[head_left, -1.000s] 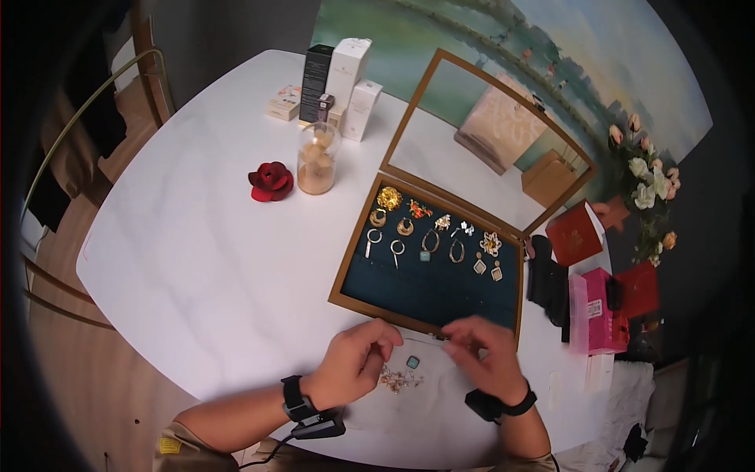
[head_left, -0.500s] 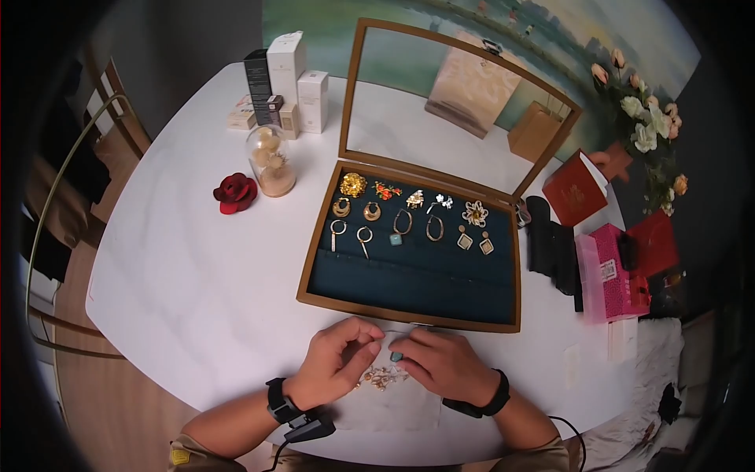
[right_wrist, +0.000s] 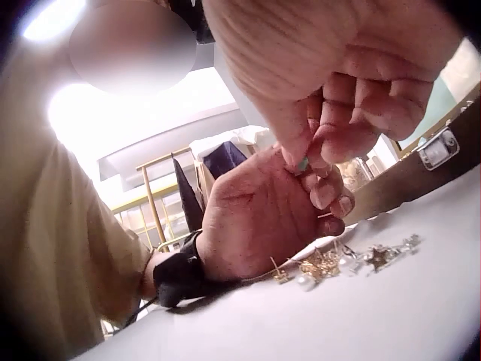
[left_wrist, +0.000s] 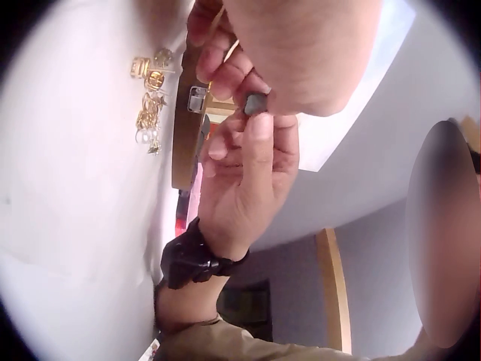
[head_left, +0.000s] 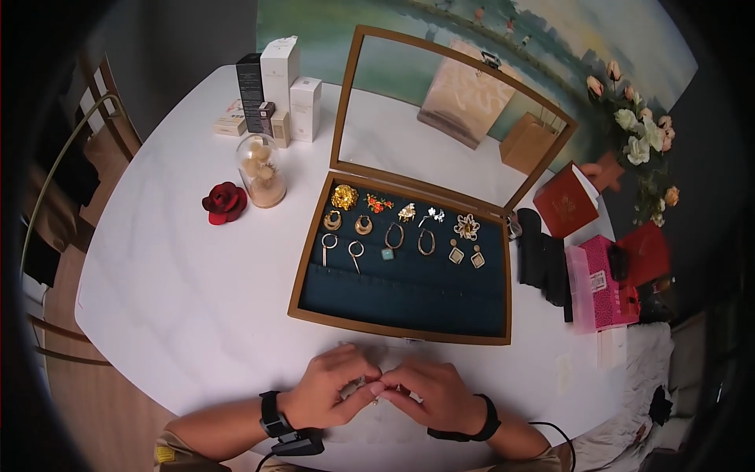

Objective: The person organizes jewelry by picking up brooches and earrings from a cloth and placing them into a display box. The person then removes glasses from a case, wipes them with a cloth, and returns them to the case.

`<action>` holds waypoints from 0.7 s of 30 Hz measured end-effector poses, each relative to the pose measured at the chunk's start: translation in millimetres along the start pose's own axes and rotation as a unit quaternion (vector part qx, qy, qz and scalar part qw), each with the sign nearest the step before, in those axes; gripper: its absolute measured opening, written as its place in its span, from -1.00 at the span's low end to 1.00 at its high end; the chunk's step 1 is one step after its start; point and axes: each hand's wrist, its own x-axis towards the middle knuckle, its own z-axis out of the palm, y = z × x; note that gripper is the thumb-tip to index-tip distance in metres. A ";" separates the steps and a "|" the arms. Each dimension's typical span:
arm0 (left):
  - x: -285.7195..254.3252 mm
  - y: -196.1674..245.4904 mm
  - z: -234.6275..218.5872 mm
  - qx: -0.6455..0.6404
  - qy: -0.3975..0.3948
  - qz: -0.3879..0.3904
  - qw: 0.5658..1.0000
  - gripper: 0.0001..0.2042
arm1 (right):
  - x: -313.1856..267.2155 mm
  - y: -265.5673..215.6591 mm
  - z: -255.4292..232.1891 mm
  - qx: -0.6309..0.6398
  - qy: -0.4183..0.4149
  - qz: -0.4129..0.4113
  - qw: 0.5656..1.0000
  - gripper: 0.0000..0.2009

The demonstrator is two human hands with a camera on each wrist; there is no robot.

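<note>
In the head view my left hand (head_left: 330, 387) and right hand (head_left: 436, 397) meet at the fingertips, just in front of the wooden jewellery box (head_left: 399, 331). Both hands pinch a small square turquoise piece (left_wrist: 255, 104), seen in the left wrist view with the right thumb against it. The right wrist view shows only a sliver of it, mostly hidden by fingers. Below the hands, a loose pile of gold and pearl jewellery (right_wrist: 323, 265) lies on the white surface. Earrings and brooches sit in rows on the box's dark teal lining (head_left: 393, 295), including a turquoise drop earring (head_left: 387, 254).
The box's glass lid (head_left: 340, 110) stands raised. Back left are a glass dome (head_left: 263, 177), a red flower (head_left: 225, 202) and upright cartons (head_left: 305, 108). To the right are black cases (head_left: 543, 256), a pink box (head_left: 609, 283) and a red box (head_left: 565, 202).
The turquoise piece has gone from the table into my fingers. My hands have come together, and the left now grips it too. The head view has shifted.
</note>
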 end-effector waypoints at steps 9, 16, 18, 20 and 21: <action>-7.8 2.9 -3.5 -0.024 -0.017 -0.014 0.999 -0.90 | -4.8 -1.6 4.7 0.087 0.018 0.066 0.994 -0.84; -11.3 0.0 6.6 -0.037 0.042 -0.017 0.998 -0.90 | -7.4 13.1 7.2 0.279 0.017 0.159 0.947 -0.84; -10.6 -0.7 4.7 -0.031 0.026 -0.037 0.998 -0.90 | -6.9 15.2 8.1 0.307 0.022 0.175 0.935 -0.82; -8.1 2.4 2.2 -0.046 0.017 -0.052 0.997 -0.91 | -7.1 14.3 7.8 0.330 0.008 0.191 0.924 -0.82; -8.1 4.9 2.2 -0.056 0.013 -0.057 0.997 -0.91 | -9.0 13.8 8.6 0.336 0.009 0.197 0.921 -0.82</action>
